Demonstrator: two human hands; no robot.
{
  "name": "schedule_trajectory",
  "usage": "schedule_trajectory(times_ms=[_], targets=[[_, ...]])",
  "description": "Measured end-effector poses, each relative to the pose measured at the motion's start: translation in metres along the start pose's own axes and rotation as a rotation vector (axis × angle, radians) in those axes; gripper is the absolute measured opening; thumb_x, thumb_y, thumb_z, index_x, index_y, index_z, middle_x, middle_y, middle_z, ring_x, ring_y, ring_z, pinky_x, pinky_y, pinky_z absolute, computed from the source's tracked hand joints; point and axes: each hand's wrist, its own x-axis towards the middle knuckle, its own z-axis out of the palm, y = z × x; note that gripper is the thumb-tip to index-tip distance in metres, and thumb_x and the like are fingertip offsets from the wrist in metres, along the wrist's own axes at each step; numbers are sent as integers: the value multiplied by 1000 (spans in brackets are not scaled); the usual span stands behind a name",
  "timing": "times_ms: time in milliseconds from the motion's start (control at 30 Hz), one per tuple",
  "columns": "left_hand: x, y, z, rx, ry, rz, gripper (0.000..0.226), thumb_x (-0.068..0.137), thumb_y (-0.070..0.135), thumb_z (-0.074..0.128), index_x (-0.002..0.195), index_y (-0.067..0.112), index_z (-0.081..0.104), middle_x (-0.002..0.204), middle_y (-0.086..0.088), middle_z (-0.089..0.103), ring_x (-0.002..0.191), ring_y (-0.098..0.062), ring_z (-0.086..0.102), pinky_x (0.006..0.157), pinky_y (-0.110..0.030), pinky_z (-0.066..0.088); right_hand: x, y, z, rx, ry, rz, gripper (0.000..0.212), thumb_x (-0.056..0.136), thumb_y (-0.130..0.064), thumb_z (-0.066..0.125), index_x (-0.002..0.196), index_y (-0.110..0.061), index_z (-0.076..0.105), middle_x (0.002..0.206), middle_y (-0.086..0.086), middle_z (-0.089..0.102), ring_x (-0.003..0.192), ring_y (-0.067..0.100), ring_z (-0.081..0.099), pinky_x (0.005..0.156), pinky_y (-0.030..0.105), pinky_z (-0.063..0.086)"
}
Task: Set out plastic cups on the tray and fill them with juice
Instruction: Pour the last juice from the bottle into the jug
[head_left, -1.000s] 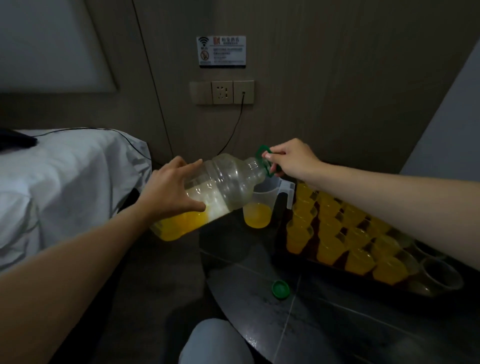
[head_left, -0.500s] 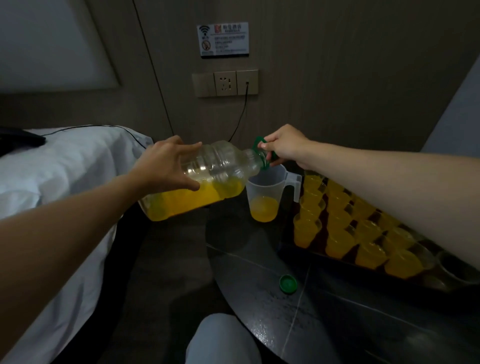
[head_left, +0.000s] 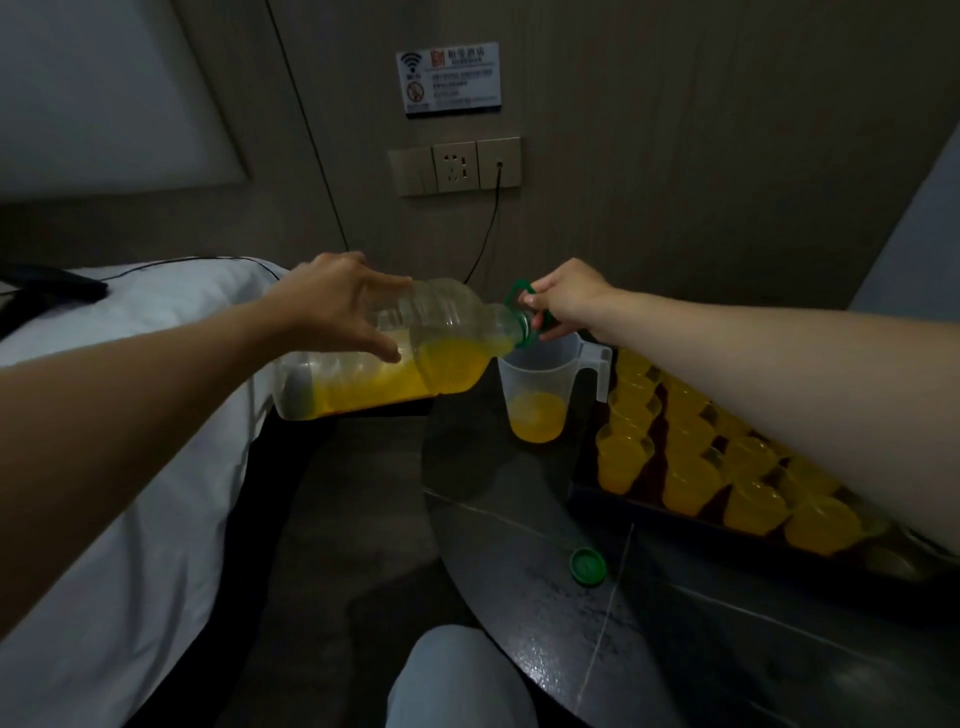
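Note:
A big clear juice bottle (head_left: 374, 374) lies almost level above the table's left edge, orange juice spread along its lower side. My left hand (head_left: 337, 306) grips its body from above. My right hand (head_left: 569, 301) pinches the green handle ring (head_left: 519, 299) at its neck. The mouth sits over a clear measuring jug (head_left: 540, 395) with a little juice at the bottom. To the right a dark tray (head_left: 649, 506) holds several plastic cups (head_left: 623, 452) filled with juice; my right forearm hides part of it.
A green bottle cap (head_left: 588, 565) lies on the dark round table (head_left: 597, 649). A bed with white sheets (head_left: 130, 493) is at the left. My knee (head_left: 457, 680) shows at the bottom. A cable hangs from the wall socket (head_left: 498, 166) behind the bottle.
The bottle's base has risen from a low tilt to nearly level, and the juice has run toward the neck. Both hands keep their hold; the jug's juice level looks the same.

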Motion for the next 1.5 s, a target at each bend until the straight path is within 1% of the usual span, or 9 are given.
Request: schedule_trajectory(times_ms=[300,467,667,933,1133,1233,1300,1400,1500], targets=[[1,-1,-5,18,-32,9,91,72,57,81,151,40,40,110,-4,45,99,-20,46,80,-32,39,0,3,4,-5,11,-24,28,101,-12,61,128,-10,67,94,11,72,92,21,73,81,41,63],[2,-4,-6,54,-43,9,92,71,61,81,151,42,40,115,-5,47,103,-22,48,85,-35,45,-1,4,7,7,7,-21,30,101,-12,61,130,-9,65,91,12,72,92,23,74,81,42,63],[1,-5,-9,52,-48,11,91,72,59,81,151,41,40,112,-4,46,101,-21,47,82,-33,42,-3,3,8,30,-14,-5,32,100,-11,61,133,-8,63,91,12,70,88,21,72,80,41,63],[0,-6,-13,49,-67,3,90,72,59,81,150,43,41,115,-4,47,103,-21,47,83,-34,42,-4,4,11,1,-12,-36,26,101,-13,60,126,-8,67,83,9,69,85,19,71,80,39,63],[2,-5,-14,45,-71,-10,90,71,60,81,150,43,41,114,-3,46,103,-20,46,82,-33,41,-3,6,11,-25,28,-60,27,101,-14,60,127,-9,66,89,10,72,89,20,73,78,36,63],[2,-3,-15,41,-72,-17,90,71,59,82,150,42,41,114,-3,45,103,-20,44,83,-33,40,-4,7,10,-23,30,-60,26,101,-14,60,126,-9,67,87,8,71,85,18,72,76,35,63],[0,-3,-15,31,-77,-22,90,72,58,82,150,41,41,115,-3,45,104,-20,44,84,-33,40,-4,7,12,-15,54,-58,26,101,-13,60,126,-9,67,93,7,70,84,16,70,72,31,63],[0,-2,-18,47,-74,-26,91,71,58,82,151,41,41,112,-4,45,102,-21,44,82,-34,40,-5,8,15,-10,104,-62,28,101,-12,60,128,-9,66,103,9,71,90,18,72,74,32,63],[2,1,-23,66,-77,-26,91,71,59,82,150,42,41,110,-3,45,101,-21,45,80,-33,39,-6,9,17,2,117,-68,27,101,-13,61,128,-10,66,103,8,71,91,20,73,76,35,64]])
